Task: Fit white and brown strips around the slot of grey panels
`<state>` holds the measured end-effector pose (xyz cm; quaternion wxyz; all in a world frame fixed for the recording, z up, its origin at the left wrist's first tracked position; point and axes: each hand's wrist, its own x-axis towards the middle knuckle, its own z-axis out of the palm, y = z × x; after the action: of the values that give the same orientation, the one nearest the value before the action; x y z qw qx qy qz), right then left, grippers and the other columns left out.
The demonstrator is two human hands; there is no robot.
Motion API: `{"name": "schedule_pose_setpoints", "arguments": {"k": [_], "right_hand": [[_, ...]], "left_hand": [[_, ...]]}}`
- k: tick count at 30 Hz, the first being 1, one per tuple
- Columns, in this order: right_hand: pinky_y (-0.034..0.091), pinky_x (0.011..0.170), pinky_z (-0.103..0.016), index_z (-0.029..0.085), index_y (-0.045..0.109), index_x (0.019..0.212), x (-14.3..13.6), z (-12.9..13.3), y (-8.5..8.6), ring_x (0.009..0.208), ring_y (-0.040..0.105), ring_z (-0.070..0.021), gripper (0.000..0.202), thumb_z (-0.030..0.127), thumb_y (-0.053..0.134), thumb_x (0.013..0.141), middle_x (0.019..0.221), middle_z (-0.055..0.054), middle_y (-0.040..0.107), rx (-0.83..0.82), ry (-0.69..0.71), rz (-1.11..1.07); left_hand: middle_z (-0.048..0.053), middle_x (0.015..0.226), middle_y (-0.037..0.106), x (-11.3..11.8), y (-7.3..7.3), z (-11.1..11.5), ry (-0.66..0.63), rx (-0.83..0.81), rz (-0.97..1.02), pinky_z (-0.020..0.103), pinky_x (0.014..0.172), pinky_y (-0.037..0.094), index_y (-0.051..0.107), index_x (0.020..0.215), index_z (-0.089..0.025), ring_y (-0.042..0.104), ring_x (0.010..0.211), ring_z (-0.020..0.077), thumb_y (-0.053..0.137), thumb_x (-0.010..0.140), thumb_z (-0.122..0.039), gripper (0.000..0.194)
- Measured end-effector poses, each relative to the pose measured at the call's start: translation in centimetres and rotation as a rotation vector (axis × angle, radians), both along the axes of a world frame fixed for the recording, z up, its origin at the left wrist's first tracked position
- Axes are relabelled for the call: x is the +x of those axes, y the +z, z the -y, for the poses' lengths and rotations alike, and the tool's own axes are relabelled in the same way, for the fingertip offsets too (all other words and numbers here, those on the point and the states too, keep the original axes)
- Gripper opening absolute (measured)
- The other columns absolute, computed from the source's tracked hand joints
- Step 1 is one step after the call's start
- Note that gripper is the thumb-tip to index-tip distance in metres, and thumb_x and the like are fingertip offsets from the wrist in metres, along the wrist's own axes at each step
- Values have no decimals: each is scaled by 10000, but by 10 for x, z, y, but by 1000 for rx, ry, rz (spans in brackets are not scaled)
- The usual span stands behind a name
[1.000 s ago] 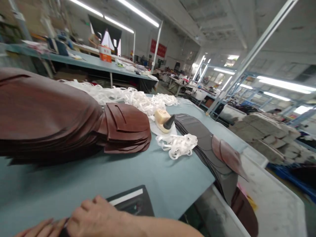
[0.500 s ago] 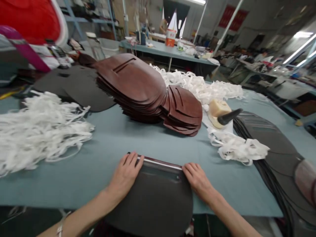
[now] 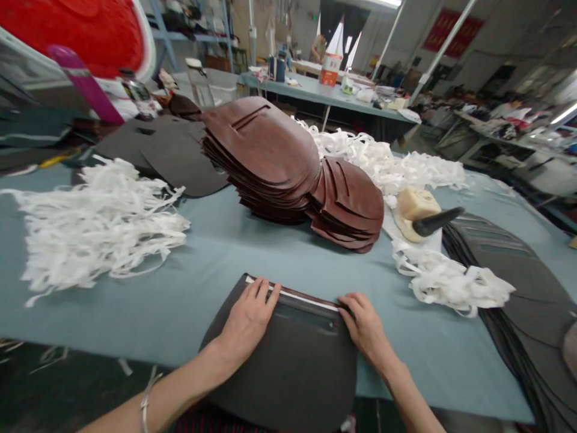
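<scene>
A dark grey leather panel (image 3: pixel 288 376) with a slot near its far edge lies over the table's near edge. A narrow white tape strip (image 3: pixel 309 299) runs along that far edge, with a thin brown border beyond it. My left hand (image 3: pixel 247 319) lies flat on the panel's far left part, fingers stretched across the strip's left end. At the far right corner, my right hand (image 3: pixel 367 328) has its thumb and fingers closed on the edge by the strip's other end. Beyond the hands stands a stack of brown leather panels (image 3: pixel 265 144) with slots.
White tape strips (image 3: pixel 103 228) lie heaped on the left, and a smaller tangle (image 3: pixel 455 279) lies on the right. Near it, a black horn-shaped tool (image 3: pixel 437 221) rests by a cream block (image 3: pixel 417 203). Dark slotted panels (image 3: pixel 518 264) cover the table's right side.
The view has shifted left, so things sit farther right. My left hand has slid slightly inward along the strip, baring its left end. My right fingers have bent more at the corner.
</scene>
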<state>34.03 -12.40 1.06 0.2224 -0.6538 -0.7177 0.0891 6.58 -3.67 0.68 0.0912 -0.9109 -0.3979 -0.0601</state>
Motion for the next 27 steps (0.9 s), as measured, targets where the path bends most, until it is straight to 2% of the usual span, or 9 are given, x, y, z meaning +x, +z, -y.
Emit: {"name": "schedule_pose_setpoints", "arguments": {"k": [2, 5, 8, 11, 14, 18, 22, 24, 27], "right_hand": [[461, 834, -340, 197, 568, 1063, 16, 6, 5, 932, 530, -193, 180, 181, 482, 906, 985, -69, 565, -36, -5, -60], [460, 820, -332, 207, 584, 1015, 19, 6, 7, 914, 529, -188, 141, 191, 498, 903, 957, -56, 572, -49, 2, -52], [450, 772, -318, 197, 598, 941, 13, 1, 2, 855, 519, -182, 123, 201, 477, 919, 885, -52, 575, -23, 25, 53], [422, 738, -310, 189, 596, 871, 8, -3, -2, 802, 502, -177, 162, 192, 446, 931, 827, -47, 566, 21, 64, 232], [397, 694, -288, 183, 562, 779, 4, -3, -3, 735, 488, -162, 188, 160, 437, 916, 761, -28, 540, 64, 2, 278], [393, 647, -250, 185, 528, 759, -4, -3, 2, 683, 494, -138, 145, 147, 448, 874, 726, -5, 522, 36, -120, 84], [422, 728, -274, 179, 573, 903, -11, -8, 6, 802, 532, -162, 69, 214, 523, 872, 831, -34, 571, -21, -12, 26], [424, 745, -280, 181, 580, 870, -15, -13, 4, 813, 533, -163, 97, 220, 495, 896, 836, -41, 575, -12, 17, 24], [422, 687, -257, 186, 545, 756, -17, -19, 1, 716, 522, -142, 198, 217, 439, 921, 744, -17, 549, -10, -41, -58]], "left_hand": [[181, 1205, 559, 8, 3, 1, 22, -29, 70, 431, 980, 425, 542, 1253, -124, 506, 1159, 282, 375, 833, 4, 469], [164, 1230, 540, 31, 11, 13, -10, -77, 183, 440, 990, 411, 542, 1248, -140, 489, 1160, 273, 396, 839, -17, 451], [115, 1252, 524, 59, 13, 31, -111, -164, 243, 434, 990, 410, 496, 1294, -237, 473, 1171, 260, 452, 866, -103, 451], [94, 1248, 531, 75, 5, 41, -136, -208, 256, 478, 987, 403, 523, 1252, -304, 454, 1201, 278, 482, 884, -193, 386], [109, 1299, 506, 71, -7, 37, -176, -207, 248, 484, 1021, 379, 522, 1251, -292, 409, 1266, 284, 499, 870, -157, 405], [132, 1361, 458, 58, -14, 29, -257, -201, 232, 451, 1046, 375, 482, 1291, -261, 381, 1309, 269, 482, 844, -64, 489], [155, 1371, 446, 57, -14, 31, -260, -191, 216, 461, 1062, 354, 476, 1291, -238, 367, 1324, 287, 464, 839, -53, 489], [159, 1383, 433, 57, -14, 32, -260, -191, 212, 466, 1071, 340, 467, 1297, -234, 353, 1333, 293, 461, 838, -57, 492], [149, 1393, 428, 57, -16, 33, -267, -199, 220, 470, 1077, 331, 461, 1297, -231, 335, 1345, 286, 446, 850, -80, 472]]}}
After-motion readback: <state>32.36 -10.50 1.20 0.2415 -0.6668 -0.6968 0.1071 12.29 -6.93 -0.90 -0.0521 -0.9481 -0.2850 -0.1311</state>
